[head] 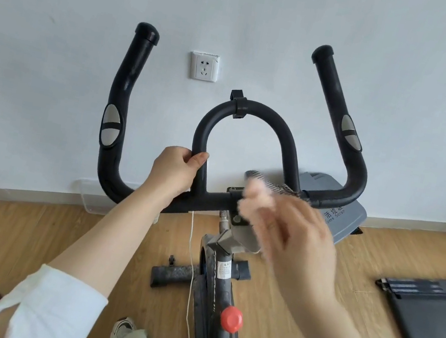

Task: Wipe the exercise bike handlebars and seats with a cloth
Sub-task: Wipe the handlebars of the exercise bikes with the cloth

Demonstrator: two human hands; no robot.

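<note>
The black foam-padded handlebars (211, 200) stand before the pale plaster wall (244, 8), one horn at left, one at right, the loop between them. A white wall socket (204, 66) sits on the wall behind, between the left horn and the loop. The left hand (174, 169) grips the loop's left leg just above the crossbar. The right hand (295, 226), which is blurred, is over the crossbar's right half, with a patterned woven cloth (270, 182) at its fingertips. Below the crossbar the dark metal frame post (219, 293) carries a red round plastic knob (231, 319). On the light wooden floor (24, 238) lie three things: a clear plastic box (86, 195) against the wall at left, a grey plastic case (347, 217) behind the right horn and a dark flat mat (431, 330) at right.
</note>
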